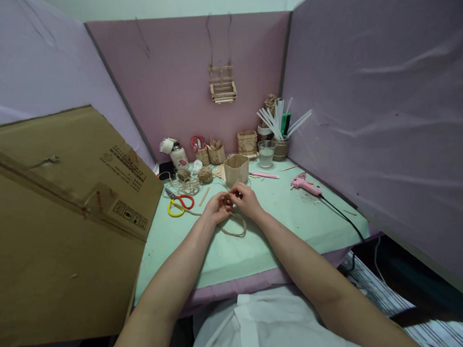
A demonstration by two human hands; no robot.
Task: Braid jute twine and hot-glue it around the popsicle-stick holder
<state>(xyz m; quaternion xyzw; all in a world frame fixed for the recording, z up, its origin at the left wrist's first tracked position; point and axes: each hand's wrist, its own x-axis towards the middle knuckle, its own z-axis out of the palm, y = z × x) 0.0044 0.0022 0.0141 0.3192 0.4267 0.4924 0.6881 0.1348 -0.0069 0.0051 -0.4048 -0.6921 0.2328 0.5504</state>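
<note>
Both my hands meet over the middle of the table, in front of a container made of wooden craft sticks [236,169]. A piece of brown twine [234,234] is pinched between the fingers of my left hand [217,207] and my right hand [244,198]. Its loop hangs onto the tabletop below my hands, and a length trails left toward the scissors [181,203], which have one red and one yellow handle. Fingers partly cover the stretch of twine that I grip. Behind the scissors lie loose strands and a ball of twine [205,175].
A pink glue gun [306,186] with a black cord lies at the right. Along the back stand a plastic cup [266,153], a pot of white glue sticks [280,149] and a bottle [178,155]. A large cardboard sheet [68,228] leans at the left. A small stick basket [223,91] hangs behind.
</note>
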